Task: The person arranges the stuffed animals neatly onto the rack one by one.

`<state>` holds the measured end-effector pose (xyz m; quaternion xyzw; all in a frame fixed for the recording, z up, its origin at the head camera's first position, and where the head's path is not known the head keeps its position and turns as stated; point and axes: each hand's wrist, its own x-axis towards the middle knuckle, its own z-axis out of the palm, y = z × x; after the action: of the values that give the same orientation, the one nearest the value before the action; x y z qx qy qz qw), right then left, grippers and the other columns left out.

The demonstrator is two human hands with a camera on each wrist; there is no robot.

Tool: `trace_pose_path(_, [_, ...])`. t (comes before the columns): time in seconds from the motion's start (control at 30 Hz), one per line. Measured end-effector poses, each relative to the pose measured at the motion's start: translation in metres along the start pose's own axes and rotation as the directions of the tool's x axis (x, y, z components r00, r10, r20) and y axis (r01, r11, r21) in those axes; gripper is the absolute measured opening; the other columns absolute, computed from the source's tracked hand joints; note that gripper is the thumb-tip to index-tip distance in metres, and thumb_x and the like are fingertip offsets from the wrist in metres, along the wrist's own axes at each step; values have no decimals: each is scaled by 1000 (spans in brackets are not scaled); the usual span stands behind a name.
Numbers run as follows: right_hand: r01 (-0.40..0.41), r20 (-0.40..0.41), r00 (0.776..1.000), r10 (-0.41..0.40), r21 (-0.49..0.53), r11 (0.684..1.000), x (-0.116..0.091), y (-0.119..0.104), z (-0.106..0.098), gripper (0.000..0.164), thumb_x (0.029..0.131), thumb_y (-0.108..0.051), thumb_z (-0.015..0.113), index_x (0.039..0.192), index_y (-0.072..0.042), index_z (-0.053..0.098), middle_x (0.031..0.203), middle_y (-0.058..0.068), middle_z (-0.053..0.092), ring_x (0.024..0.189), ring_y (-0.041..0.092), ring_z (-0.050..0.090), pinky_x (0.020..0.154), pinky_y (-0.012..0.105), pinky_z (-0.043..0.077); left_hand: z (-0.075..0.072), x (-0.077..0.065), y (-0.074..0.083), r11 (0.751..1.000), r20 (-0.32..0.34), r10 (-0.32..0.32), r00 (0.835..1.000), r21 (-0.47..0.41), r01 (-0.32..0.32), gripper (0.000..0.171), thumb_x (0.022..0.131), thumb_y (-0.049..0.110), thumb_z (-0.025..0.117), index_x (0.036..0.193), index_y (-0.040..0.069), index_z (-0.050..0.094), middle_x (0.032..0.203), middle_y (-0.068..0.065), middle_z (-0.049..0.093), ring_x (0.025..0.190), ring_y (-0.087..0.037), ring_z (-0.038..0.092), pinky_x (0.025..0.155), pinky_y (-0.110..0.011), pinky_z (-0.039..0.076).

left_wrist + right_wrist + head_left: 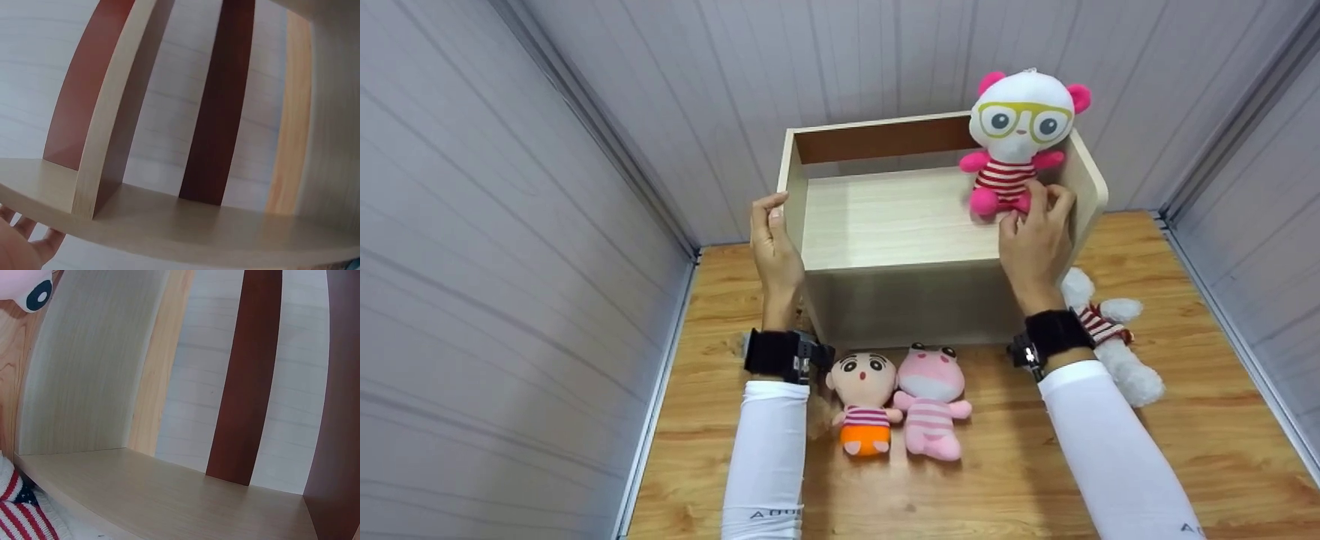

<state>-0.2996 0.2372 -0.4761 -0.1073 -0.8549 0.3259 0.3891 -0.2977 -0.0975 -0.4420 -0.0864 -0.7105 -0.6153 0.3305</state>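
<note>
A plush panda (1009, 150) with pink ears, yellow glasses and a striped shirt sits upright on the right side of the upper board of a small wooden shelf (885, 217). My right hand (1035, 236) pinches the panda near its leg with bent fingers. Against the outer left side of the shelf rests my left hand (776, 247), its fingertips near the side panel's front edge. Fingers (49, 244) of that hand show outside the side panel (169, 225) in the left wrist view. The right wrist view shows the shelf's lower compartment (169, 489), with the hand out of sight.
On the wooden floor (997, 495) before the shelf lie a doll in orange shorts (864, 405) and a pink plush frog (934, 405). A white plush toy (1121, 352) in a striped top lies at the shelf's right. Grey panel walls (547, 300) enclose the area.
</note>
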Motion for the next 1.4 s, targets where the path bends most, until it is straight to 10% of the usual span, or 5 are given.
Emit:
trace_pose_path(0.73, [91,-91,992,-84,83,992,-13,7,-3,49,86,-11,67,125,3,42,131,24,44,126,35,52,99,46,50,2,6,-12,977,62,47,997,-210,-33,33,107,10,31,115,-8,57,129,-27,58,145,-30,43,124,-35,25])
trace_pose_path(0.9, [108,-86,992,-96,142,984,-24,10,-7,51,84,-7,70,124,2,40,131,23,40,106,31,56,92,43,50,4,6,-16,971,45,67,997,-231,-55,32,106,9,33,113,-9,57,125,-31,57,140,-33,45,122,-38,26])
trace_pose_path(1.17, [157,-5,987,-162,287,945,-37,18,-18,50,88,-4,69,126,6,38,133,25,37,117,31,56,109,39,47,3,1,-15,993,87,31,996,-112,-22,44,110,39,32,122,2,54,135,-20,53,140,-21,44,118,-35,28])
trace_pose_path(1.4, [176,32,980,-195,311,934,-47,27,-28,47,90,-5,68,129,5,43,129,22,49,125,31,60,110,37,47,4,3,-13,994,97,39,995,-106,-29,33,106,19,29,120,1,54,130,-21,53,136,-21,46,117,-34,29])
